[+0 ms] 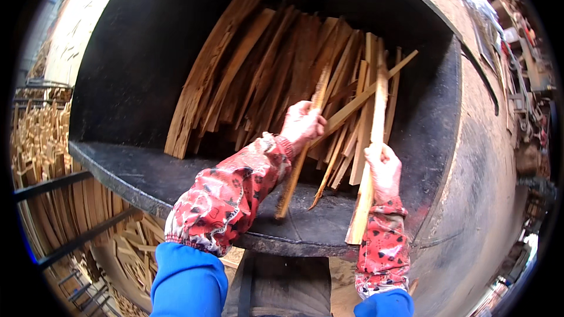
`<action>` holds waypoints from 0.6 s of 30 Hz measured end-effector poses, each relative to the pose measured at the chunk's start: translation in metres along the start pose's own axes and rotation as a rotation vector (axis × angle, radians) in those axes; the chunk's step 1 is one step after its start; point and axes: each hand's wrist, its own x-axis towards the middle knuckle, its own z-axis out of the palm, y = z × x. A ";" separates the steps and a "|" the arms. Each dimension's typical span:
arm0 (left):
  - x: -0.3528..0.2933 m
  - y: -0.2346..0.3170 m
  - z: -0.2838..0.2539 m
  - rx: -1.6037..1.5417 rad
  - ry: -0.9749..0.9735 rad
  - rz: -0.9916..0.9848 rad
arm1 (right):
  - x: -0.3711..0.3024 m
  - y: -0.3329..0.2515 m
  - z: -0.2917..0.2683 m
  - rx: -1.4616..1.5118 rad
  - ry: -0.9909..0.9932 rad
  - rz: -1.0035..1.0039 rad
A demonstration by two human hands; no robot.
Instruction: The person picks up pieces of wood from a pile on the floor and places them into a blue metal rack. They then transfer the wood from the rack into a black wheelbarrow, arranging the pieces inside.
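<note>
My left hand (302, 122) is closed around a narrow wooden strip (290, 186), whose lower end hangs over the front of a black bin. A wider, pale wooden slat (362, 199) is in the grip of my right hand (385, 167), its near end close to the bin's front edge. Beyond both hands a pile of rough wooden strips (258, 76) lies in the bin, mostly running away from me. One loose strip (352, 105) slants across the others between my hands. Red patterned sleeve covers reach to both wrists.
The black bin (132, 167) has dark walls at the back and sides. At the left stand a metal rack (70, 185) and stacks of cut wood (41, 135). Scattered wood pieces (138, 252) lie below it. More clutter (523, 53) lines the far right.
</note>
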 end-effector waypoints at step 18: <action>-0.003 0.007 0.026 -0.145 -0.056 -0.112 | 0.045 -0.012 0.055 0.097 -0.146 0.039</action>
